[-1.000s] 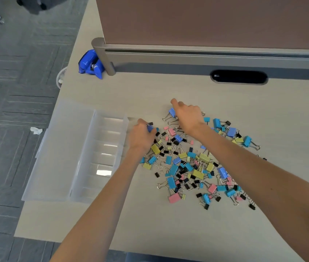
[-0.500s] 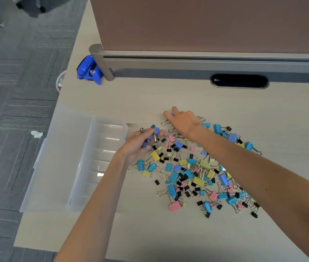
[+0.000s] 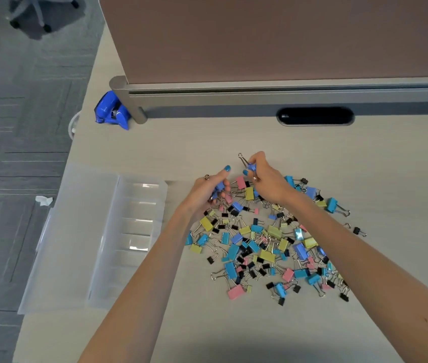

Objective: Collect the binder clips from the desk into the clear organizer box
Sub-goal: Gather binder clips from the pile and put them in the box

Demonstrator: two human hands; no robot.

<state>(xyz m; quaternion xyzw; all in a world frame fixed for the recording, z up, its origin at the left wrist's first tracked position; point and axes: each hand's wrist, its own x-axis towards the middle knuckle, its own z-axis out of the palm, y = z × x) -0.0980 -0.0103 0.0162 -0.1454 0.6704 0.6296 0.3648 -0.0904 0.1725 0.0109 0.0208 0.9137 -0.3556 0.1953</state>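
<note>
A heap of binder clips (image 3: 265,242) in blue, yellow, pink and black lies spread on the desk. At the heap's far left edge my left hand (image 3: 207,193) is cupped palm up around periwinkle-blue clips (image 3: 219,189). My right hand (image 3: 267,179) hovers just right of it, pinching one periwinkle-blue clip (image 3: 250,167) whose wire handles point up and left. The clear organizer box (image 3: 129,231) lies open at the desk's left edge, its lid folded out to the left, its row of compartments showing nothing inside.
A blue tape dispenser (image 3: 112,112) sits at the back left beside the partition post (image 3: 126,99). A brown partition wall runs along the back, with a black cable slot (image 3: 315,116) in the desk. The floor drops away left of the box.
My right hand has lifted a blue clip off the desk and now holds it up. My left hand has turned palm up with blue clips in it. The view has shifted slightly.
</note>
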